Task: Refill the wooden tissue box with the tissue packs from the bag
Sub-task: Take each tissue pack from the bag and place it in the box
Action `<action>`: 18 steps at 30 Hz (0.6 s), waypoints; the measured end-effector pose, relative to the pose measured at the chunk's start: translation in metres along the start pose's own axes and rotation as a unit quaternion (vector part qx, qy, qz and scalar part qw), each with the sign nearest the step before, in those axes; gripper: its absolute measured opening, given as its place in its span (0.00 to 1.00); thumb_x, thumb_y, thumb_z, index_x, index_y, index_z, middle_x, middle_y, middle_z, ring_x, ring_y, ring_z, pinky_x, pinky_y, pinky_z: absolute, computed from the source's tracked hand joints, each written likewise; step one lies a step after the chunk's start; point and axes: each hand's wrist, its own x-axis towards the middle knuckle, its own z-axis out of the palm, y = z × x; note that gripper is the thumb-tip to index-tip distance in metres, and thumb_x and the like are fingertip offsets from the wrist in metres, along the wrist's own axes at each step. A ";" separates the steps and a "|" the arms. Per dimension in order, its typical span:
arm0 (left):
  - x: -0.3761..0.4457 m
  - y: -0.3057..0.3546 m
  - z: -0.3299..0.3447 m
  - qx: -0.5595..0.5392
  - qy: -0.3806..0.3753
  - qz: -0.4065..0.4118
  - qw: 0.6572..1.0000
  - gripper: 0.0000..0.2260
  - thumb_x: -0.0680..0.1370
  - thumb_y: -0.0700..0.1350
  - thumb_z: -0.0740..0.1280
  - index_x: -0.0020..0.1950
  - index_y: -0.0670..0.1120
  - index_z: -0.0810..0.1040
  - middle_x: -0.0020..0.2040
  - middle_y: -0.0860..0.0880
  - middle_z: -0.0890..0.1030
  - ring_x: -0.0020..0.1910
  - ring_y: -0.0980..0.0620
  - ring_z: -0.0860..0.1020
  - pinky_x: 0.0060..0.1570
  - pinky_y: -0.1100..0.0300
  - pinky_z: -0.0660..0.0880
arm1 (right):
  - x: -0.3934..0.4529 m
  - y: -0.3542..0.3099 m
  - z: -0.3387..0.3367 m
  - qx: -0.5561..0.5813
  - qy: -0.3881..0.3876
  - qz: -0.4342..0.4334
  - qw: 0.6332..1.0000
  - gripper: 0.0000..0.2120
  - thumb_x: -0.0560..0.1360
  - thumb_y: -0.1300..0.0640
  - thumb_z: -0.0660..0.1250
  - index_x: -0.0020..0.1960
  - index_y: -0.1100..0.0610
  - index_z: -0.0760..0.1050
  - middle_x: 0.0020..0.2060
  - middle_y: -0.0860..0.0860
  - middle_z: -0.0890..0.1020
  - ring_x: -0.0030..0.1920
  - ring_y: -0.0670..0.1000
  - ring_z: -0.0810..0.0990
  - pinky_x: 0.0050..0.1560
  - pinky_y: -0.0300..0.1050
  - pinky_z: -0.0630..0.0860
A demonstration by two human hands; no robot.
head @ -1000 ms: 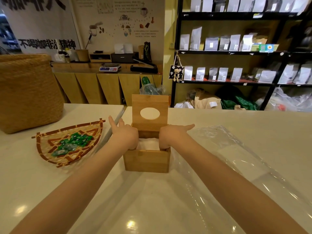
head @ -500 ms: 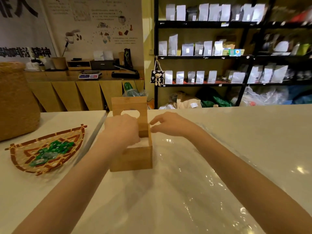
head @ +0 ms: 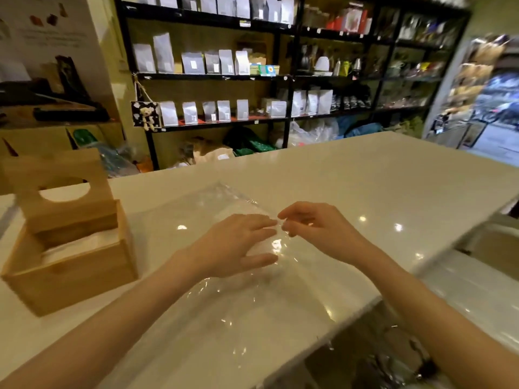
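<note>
The wooden tissue box (head: 70, 265) stands at the left of the white counter, its lid with an oval hole tilted up, white tissues (head: 81, 244) showing inside. A clear plastic bag (head: 241, 293) lies flat across the counter's middle and hangs over the near right edge. My left hand (head: 236, 245) rests on the bag with fingers spread. My right hand (head: 311, 226) pinches the bag's film between thumb and fingers, close to the left fingertips. A pale tissue pack (head: 238, 217) seems to lie inside the bag by the hands, but blur leaves this uncertain.
The white counter (head: 365, 186) stretches far and right, its edge dropping off at the right. Black shelves (head: 280, 80) with pouches stand behind it. A wooden sideboard (head: 42, 119) is at the far left.
Both hands have left the tissue box and moved right onto the plastic bag; the right hand now pinches the film. The view has swung right, so the box sits at the left.
</note>
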 end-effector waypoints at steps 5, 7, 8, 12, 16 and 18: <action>-0.003 -0.012 0.044 -0.019 -0.051 -0.028 0.998 0.40 0.68 0.70 0.42 0.75 0.50 0.49 0.77 0.55 0.48 0.75 0.61 0.44 0.71 0.62 0.37 | -0.033 0.028 0.012 0.002 -0.023 0.018 1.000 0.08 0.76 0.59 0.64 0.51 0.53 0.80 0.45 0.48 0.84 0.47 0.48 0.82 0.52 0.40 0.76; -0.004 -0.015 0.051 -0.032 -0.055 -0.032 0.997 0.41 0.67 0.70 0.40 0.75 0.50 0.48 0.77 0.54 0.47 0.73 0.62 0.42 0.70 0.64 0.36 | -0.040 0.029 0.022 -0.013 -0.041 0.002 0.999 0.10 0.77 0.59 0.62 0.53 0.54 0.80 0.49 0.48 0.84 0.50 0.46 0.80 0.51 0.34 0.73; -0.004 -0.016 0.054 -0.035 -0.054 -0.032 0.997 0.41 0.67 0.70 0.39 0.75 0.50 0.48 0.77 0.55 0.48 0.72 0.63 0.41 0.70 0.65 0.36 | -0.042 0.031 0.027 -0.028 -0.051 -0.006 0.998 0.11 0.77 0.59 0.61 0.54 0.53 0.80 0.51 0.47 0.83 0.51 0.44 0.79 0.52 0.32 0.72; -0.005 -0.022 0.063 -0.035 -0.021 -0.020 0.999 0.38 0.70 0.66 0.34 0.75 0.49 0.54 0.76 0.54 0.54 0.72 0.60 0.43 0.70 0.64 0.37 | -0.048 0.039 0.045 -0.083 -0.078 -0.050 0.992 0.14 0.78 0.56 0.57 0.59 0.52 0.77 0.59 0.49 0.79 0.59 0.47 0.76 0.60 0.35 0.68; -0.005 -0.024 0.067 -0.052 0.035 -0.017 0.998 0.32 0.75 0.61 0.35 0.72 0.50 0.61 0.74 0.52 0.63 0.74 0.55 0.54 0.71 0.63 0.42 | -0.047 0.041 0.062 -0.118 -0.083 -0.108 0.984 0.16 0.79 0.57 0.56 0.66 0.53 0.72 0.68 0.48 0.73 0.67 0.45 0.69 0.65 0.30 0.60; -0.005 -0.024 0.064 -0.091 0.059 -0.026 0.994 0.30 0.75 0.61 0.37 0.72 0.53 0.60 0.74 0.55 0.60 0.74 0.59 0.53 0.70 0.66 0.41 | -0.045 0.041 0.066 -0.124 -0.088 -0.133 0.979 0.18 0.80 0.57 0.54 0.68 0.51 0.69 0.69 0.47 0.71 0.69 0.44 0.67 0.66 0.28 0.57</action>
